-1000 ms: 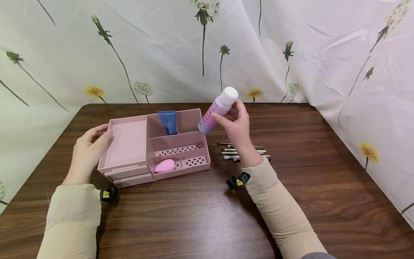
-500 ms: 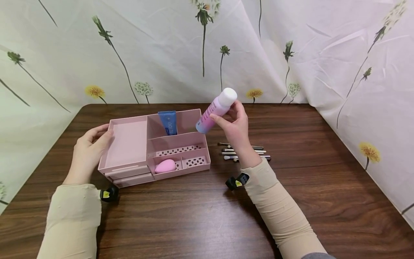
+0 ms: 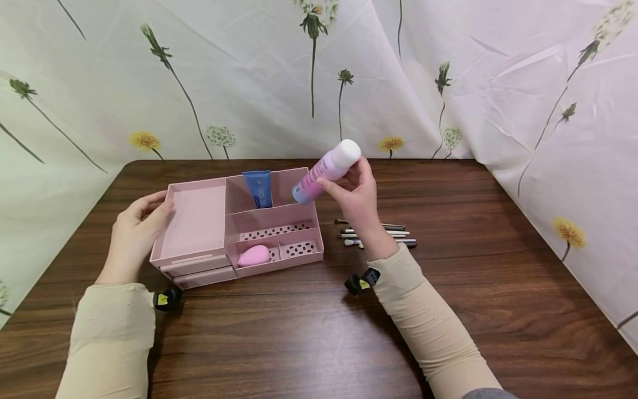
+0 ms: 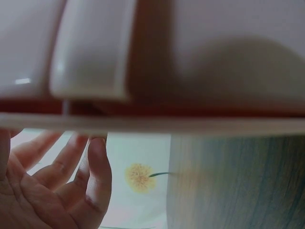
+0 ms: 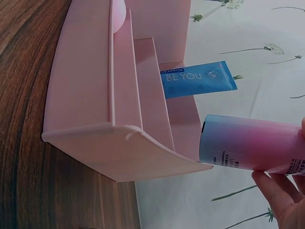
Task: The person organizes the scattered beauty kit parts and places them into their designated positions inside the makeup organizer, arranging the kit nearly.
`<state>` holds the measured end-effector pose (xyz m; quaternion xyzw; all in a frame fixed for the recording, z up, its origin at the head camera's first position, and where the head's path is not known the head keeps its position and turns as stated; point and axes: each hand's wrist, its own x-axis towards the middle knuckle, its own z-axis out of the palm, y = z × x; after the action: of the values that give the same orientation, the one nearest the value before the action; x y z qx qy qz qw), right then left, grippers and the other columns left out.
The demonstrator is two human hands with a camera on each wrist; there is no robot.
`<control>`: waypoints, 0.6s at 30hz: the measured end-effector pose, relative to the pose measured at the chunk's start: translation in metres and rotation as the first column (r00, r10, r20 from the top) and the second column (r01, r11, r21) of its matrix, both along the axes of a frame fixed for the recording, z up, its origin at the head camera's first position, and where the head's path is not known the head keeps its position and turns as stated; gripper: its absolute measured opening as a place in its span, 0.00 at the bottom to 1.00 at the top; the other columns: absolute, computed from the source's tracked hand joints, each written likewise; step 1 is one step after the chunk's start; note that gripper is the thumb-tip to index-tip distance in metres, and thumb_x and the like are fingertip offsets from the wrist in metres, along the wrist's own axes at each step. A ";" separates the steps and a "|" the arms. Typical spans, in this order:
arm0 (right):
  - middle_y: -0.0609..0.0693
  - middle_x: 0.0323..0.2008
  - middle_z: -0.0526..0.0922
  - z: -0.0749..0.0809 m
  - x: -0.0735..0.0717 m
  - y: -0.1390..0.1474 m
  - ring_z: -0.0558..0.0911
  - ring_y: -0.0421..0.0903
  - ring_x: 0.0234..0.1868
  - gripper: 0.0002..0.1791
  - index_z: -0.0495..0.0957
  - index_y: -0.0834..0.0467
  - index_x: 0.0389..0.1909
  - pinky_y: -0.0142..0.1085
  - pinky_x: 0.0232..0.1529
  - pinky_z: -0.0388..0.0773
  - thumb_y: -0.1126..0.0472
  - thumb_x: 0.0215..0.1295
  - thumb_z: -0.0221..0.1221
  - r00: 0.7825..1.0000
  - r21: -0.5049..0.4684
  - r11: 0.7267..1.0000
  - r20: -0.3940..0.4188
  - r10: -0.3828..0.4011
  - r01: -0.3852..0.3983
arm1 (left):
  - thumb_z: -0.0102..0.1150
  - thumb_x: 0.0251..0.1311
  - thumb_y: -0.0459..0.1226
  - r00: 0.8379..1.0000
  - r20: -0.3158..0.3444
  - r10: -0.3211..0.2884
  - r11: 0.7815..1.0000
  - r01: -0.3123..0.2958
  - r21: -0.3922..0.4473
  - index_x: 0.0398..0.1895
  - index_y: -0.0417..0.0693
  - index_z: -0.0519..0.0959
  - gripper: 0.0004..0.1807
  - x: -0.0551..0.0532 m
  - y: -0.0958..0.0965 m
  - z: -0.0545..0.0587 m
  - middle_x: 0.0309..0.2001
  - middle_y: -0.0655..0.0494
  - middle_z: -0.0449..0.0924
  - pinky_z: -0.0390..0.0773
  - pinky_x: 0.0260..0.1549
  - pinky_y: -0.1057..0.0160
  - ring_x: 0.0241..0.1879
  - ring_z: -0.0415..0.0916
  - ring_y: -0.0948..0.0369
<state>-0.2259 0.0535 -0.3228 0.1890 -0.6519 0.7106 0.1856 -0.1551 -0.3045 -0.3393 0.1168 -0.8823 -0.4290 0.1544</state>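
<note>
While the left hand (image 3: 137, 224) rests relaxed against the boxy pink plastic organizer (image 3: 196, 221), the right hand (image 3: 357, 197) pinches a white-capped, pink-and-blue cylindrical can (image 3: 320, 174), tilted leftward from it near the rear compartment (image 3: 285, 185); I'd say placing is the step, calling for straightening, then lowering.

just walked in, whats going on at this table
A person's right hand is holding a pink and blue spray can, tilted with its white cap up and its lower end by the right end of the box's back compartment. The left hand rests against the left side of the pink box. A blue tube stands in the back compartment, and a pink sponge sits in a small front one. Makeup brushes lie on the table to the right.
</note>
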 end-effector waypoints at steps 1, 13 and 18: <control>0.62 0.50 0.77 -0.001 0.000 -0.001 0.79 0.38 0.44 0.34 0.67 0.69 0.61 0.29 0.44 0.79 0.75 0.52 0.68 1.000 -0.005 1.000 -0.002 0.004 -0.004 | 0.51 0.69 0.53 1.000 -0.001 -0.001 1.000 0.001 0.001 0.69 0.42 0.70 0.33 0.000 0.000 0.000 0.31 0.86 0.67 0.67 0.33 0.77 0.34 0.66 0.80; 0.67 0.53 0.76 -0.009 -0.001 -0.009 0.80 0.46 0.50 0.35 0.63 0.71 0.60 0.37 0.52 0.80 0.79 0.51 0.67 0.998 0.005 0.998 -0.001 0.061 -0.061 | 0.51 0.69 0.54 1.000 0.007 0.001 1.000 -0.001 -0.005 0.70 0.43 0.69 0.33 0.000 0.000 0.000 0.32 0.85 0.67 0.66 0.34 0.75 0.34 0.65 0.80; 0.69 0.54 0.77 -0.013 0.000 -0.011 0.81 0.57 0.52 0.34 0.63 0.71 0.59 0.45 0.54 0.80 0.78 0.51 0.68 0.997 0.063 0.995 -0.005 0.073 -0.073 | 0.51 0.69 0.54 1.000 0.001 0.000 1.000 0.000 -0.009 0.69 0.43 0.70 0.33 -0.001 -0.001 0.000 0.32 0.85 0.67 0.66 0.34 0.75 0.34 0.65 0.80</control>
<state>-0.2262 0.0421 -0.3356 0.2211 -0.6657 0.6955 0.1560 -0.1557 -0.3050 -0.3388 0.1165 -0.8843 -0.4249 0.1543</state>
